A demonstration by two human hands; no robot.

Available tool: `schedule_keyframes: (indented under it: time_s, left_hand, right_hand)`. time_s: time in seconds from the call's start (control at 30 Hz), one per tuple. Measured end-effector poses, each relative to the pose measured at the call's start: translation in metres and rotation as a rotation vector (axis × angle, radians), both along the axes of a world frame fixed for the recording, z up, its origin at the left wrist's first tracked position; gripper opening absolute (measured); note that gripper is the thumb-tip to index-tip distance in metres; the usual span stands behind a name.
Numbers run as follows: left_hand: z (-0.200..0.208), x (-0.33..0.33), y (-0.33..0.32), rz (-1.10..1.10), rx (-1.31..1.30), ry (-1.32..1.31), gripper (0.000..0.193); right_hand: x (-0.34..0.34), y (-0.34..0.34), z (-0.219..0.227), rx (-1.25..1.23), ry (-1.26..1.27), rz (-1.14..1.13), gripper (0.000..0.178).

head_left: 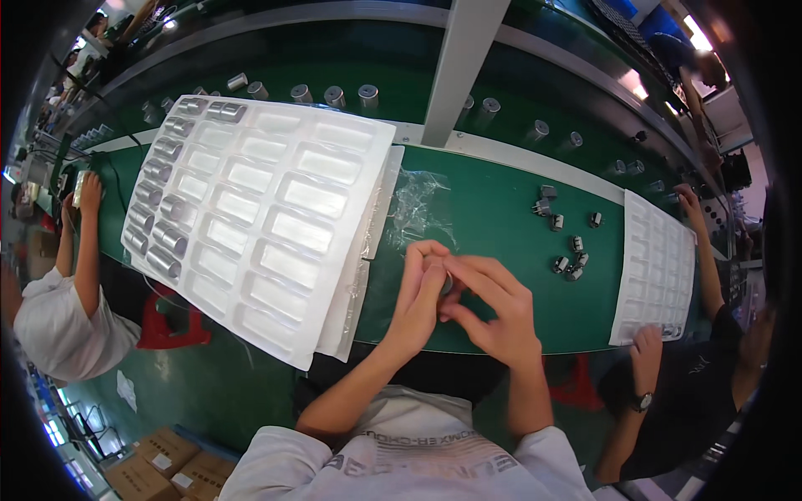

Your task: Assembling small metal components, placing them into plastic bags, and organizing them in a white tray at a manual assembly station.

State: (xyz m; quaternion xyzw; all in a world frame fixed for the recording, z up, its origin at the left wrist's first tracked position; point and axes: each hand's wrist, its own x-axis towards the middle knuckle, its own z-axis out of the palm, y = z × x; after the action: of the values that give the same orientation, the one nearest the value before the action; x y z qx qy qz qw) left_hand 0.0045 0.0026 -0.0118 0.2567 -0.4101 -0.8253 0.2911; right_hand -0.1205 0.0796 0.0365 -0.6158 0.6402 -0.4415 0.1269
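My left hand [420,299] and my right hand [499,316] meet over the green bench, fingers pinched together around a small greyish metallic part [447,284]. Most of that part is hidden by the fingers, so its exact kind does not show. Left of my hands lies a large white plastic tray [261,240] with moulded pockets, stacked on others. Silver metal cylinders [164,261] fill pockets along its left side. Right of my hands, several small black-and-silver components [576,244] stand loosely on the bench. A crumpled clear plastic bag [420,200] lies just beyond my hands.
More silver cylinders [334,97] stand behind the bench's raised edge, by an upright white post [458,71]. Another white tray [656,259] lies at the right, with a co-worker's hand [646,355] on its near edge. A second co-worker [71,321] sits at the left.
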Motion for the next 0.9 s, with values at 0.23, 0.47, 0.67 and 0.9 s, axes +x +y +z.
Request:
schedule_keyframes:
  time_s: [0.23, 0.47, 0.67, 0.9]
  left_hand:
    - [0.019, 0.016, 0.000, -0.091, -0.026, 0.019, 0.040]
    - [0.122, 0.111, -0.015, -0.412, -0.434, -0.074, 0.052]
    - [0.135, 0.158, -0.045, 0.068, -0.737, -0.399, 0.034]
    - [0.093, 0.221, -0.172, 0.621, -1.570, -1.224, 0.030]
  right_hand:
    - [-0.017, -0.036, 0.033, 0.069, 0.049, 0.149, 0.043]
    - [-0.183, -0.071, -0.004, -0.033, 0.522, -0.658, 0.031]
    - [-0.230, -0.080, -0.050, 0.178, 0.587, -0.610, 0.029]
    - [-0.193, -0.060, -0.024, 0.050, 0.537, -0.622, 0.015]
